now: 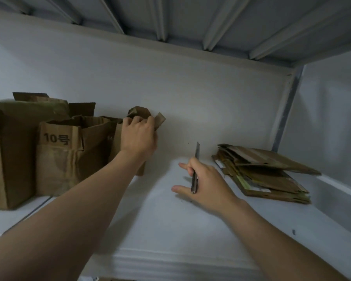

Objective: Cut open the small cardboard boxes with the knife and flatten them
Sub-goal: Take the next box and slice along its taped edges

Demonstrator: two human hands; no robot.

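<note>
Could go wrong first with the knife [195,169]: blade out and bare, held only lightly in the right hand [205,185], with thumb and forefinger stretched free and the exact hold hard to make out. Might slip or twist at the first bite into card for want of a firmer grip. Might also nick the left hand [138,136], curled over the top flaps of the small cardboard box [139,112], if swung across while those fingers lie near the cut line. Could tip the box as well, or drag its neighbours along, if pulled out one-handed.

Points up and away, tip toward the back wall [190,94], butt toward the wearer. Runs its long axis nearly upright in the view, leaning a little right at the tip. Hangs above the shelf [170,230], seemingly clear of it, between the box and the flattened pile, well apart from the left hand.

As for the box: stands upright toward the back of the shelf, near the wall, long axis vertical, flaps open and crumpled on top. Sits just beside a box marked "10호" [59,155], with a bigger open box [14,151] beyond at far left. Off to the right, near the knife hand, lies a stack of flattened cardboard [265,171].
</note>
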